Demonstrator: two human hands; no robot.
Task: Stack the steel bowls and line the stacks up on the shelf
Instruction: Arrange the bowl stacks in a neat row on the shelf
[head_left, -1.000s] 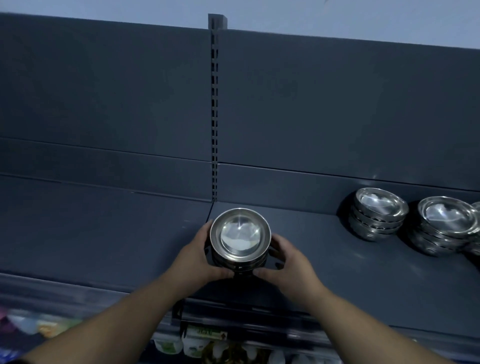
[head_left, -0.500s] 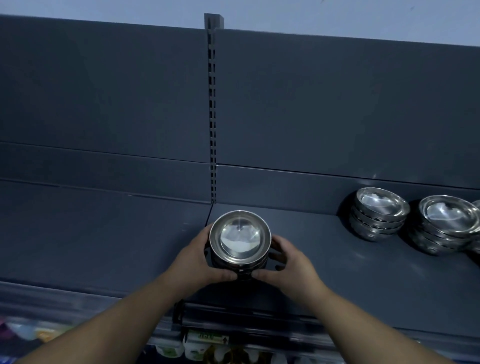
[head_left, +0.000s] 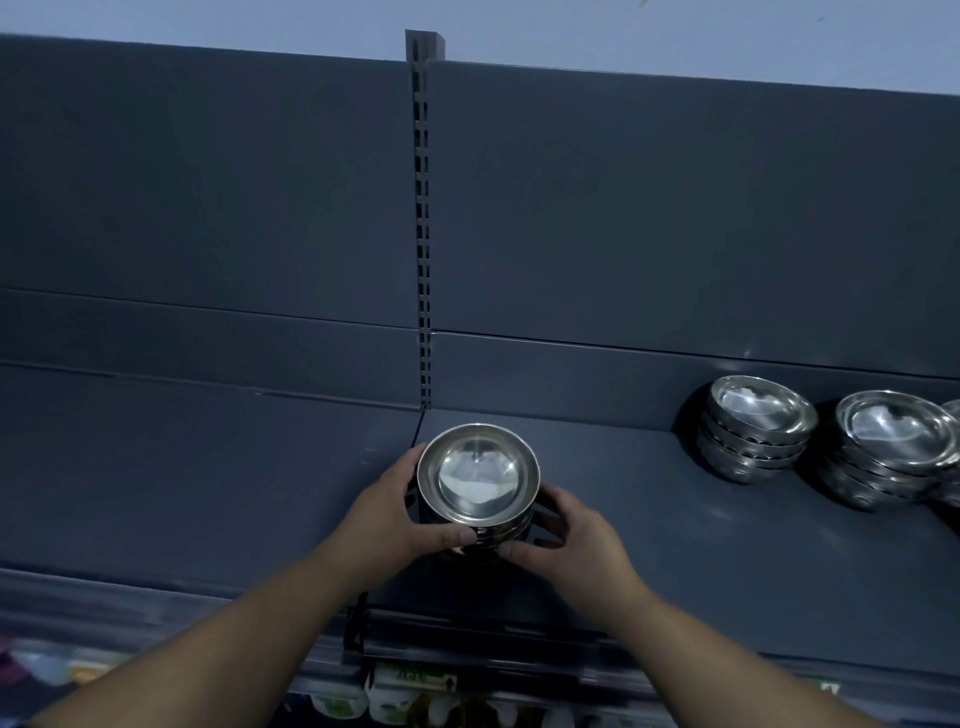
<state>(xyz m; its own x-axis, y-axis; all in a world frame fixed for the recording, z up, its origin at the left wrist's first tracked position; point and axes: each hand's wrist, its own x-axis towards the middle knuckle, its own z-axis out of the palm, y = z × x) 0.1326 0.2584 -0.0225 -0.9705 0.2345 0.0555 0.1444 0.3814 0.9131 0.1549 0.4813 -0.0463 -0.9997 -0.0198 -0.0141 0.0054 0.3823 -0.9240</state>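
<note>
A stack of steel bowls (head_left: 478, 480) stands on the dark grey shelf (head_left: 649, 519), just right of the shelf joint. My left hand (head_left: 400, 512) grips its left side, thumb on the front. Opposite it, my right hand (head_left: 566, 545) grips the stack's right side with curled fingers. Two more stacks of steel bowls stand at the right against the back panel, one (head_left: 756, 426) nearer the middle and one (head_left: 893, 449) beside it. The edge of a further bowl (head_left: 953, 415) shows at the frame's right border.
A slotted upright post (head_left: 423, 234) divides the dark back panel. The left shelf section (head_left: 182, 467) is bare. Below the shelf's front edge, packaged goods (head_left: 405, 696) sit on a lower level.
Both hands keep hold of the stack in about the same spot. The camera view shifted slightly.
</note>
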